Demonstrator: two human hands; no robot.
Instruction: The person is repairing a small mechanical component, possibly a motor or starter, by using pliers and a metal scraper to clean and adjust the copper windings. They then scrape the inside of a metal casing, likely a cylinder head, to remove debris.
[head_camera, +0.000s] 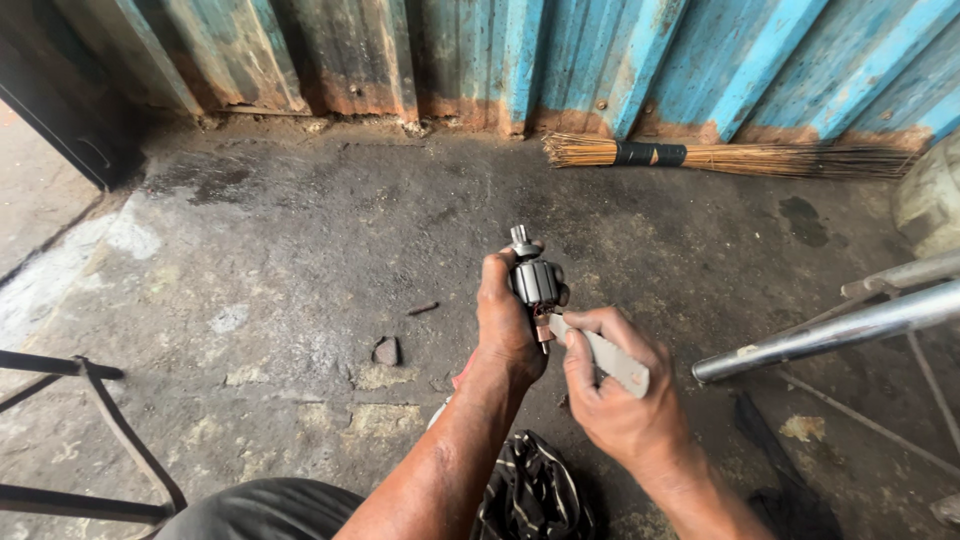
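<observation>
My left hand grips a small motor armature, a grey metal cylinder with a short shaft sticking up and a copper-coloured end below. My right hand holds a flat grey strip, like a worn blade or piece of abrasive paper, with its tip pressed against the copper end of the armature. Both hands are held above a dirty concrete floor.
A straw broom lies along the rusty blue corrugated wall. Metal tubes cross at the right. A dark metal frame stands at lower left. A striped cloth lies under my arms. A small stone rests on the floor.
</observation>
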